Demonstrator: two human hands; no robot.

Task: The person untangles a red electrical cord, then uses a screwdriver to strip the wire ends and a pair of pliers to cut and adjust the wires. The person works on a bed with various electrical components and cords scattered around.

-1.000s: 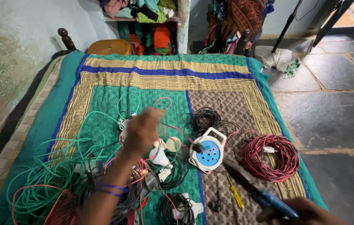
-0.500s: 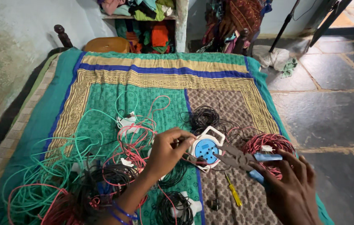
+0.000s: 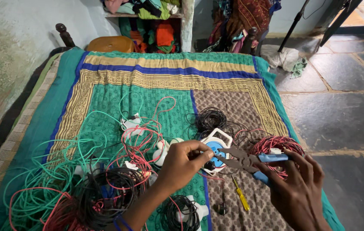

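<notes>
**Pliers and wire over the blue reel**

There, on the bed, the person worked over a green patterned bedspread [image 3: 147, 98] covered with wires. The right hand [image 3: 297, 192] held blue-handled pliers [image 3: 250, 161], with the fingers wrapped around the handles; the metal nose pointed left toward the middle of the bed, and its tips seemed nearly closed. The left hand [image 3: 182, 164] was just beside that nose, with thumb and fingertips pinched together on something small and dark, probably a wire end, though I could not tell exactly. Directly behind both hands lay a white cable reel with a blue centre [image 3: 216, 145], touching a loose bundle of black wire [image 3: 210, 117]. A coil of red wire [image 3: 276, 147] lay near the right hand, partly hidden by the pliers. A yellow-handled screwdriver [image 3: 242, 197] rested on the cloth between the two arms. On the left side, green wire [image 3: 49, 179] lay spread in big loops, mixed with red and black pieces.
</notes>
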